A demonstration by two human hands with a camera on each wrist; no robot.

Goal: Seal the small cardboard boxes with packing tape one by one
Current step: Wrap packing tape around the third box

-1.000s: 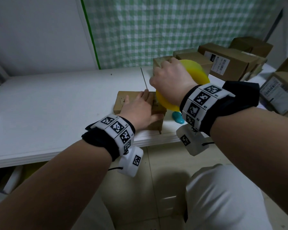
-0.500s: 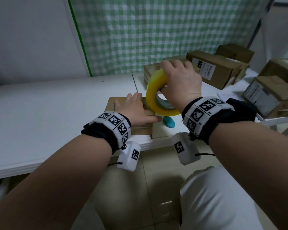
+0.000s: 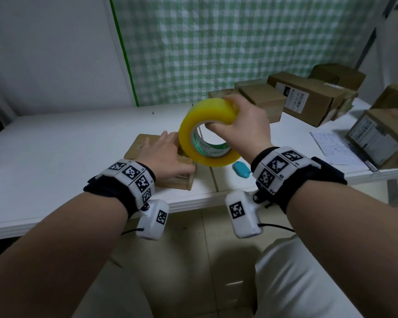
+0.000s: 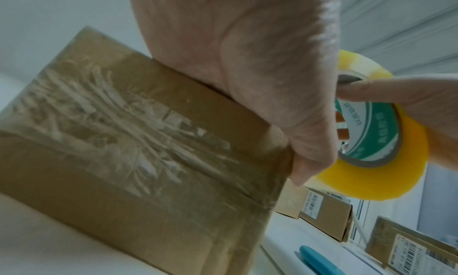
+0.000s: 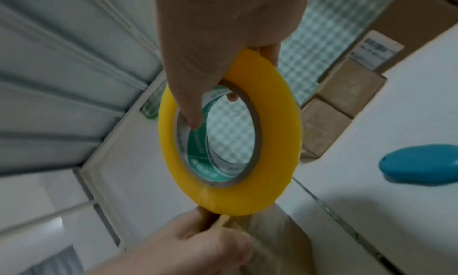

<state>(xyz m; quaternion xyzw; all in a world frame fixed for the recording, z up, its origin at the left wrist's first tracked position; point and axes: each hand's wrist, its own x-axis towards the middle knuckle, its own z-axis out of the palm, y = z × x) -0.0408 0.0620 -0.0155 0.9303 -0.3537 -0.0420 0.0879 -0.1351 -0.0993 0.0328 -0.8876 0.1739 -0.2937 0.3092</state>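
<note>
A small brown cardboard box [image 3: 136, 148] lies near the white table's front edge, with wrinkled clear tape on its near side [image 4: 124, 142]. My left hand [image 3: 163, 154] lies flat on its top, fingers straight, thumb at the right end [image 4: 310, 161]. My right hand [image 3: 244, 127] grips a yellow roll of packing tape [image 3: 207, 111], thumb through the green-printed core and fingers over the rim [image 5: 280, 142]. The roll hangs upright just above the box's right end, touching the left hand's fingers [image 5: 198, 250].
A blue oval cutter [image 3: 240, 169] lies on the table [image 3: 55, 168] right of the box. Several more cardboard boxes [image 3: 308, 99] are stacked at the back right, and a labelled one [image 3: 377, 138] stands far right beside a paper sheet [image 3: 331, 148]. A green checked curtain hangs behind.
My right hand has turned the tape roll so its open core faces me and raised it slightly. The left hand has stayed on the box.
</note>
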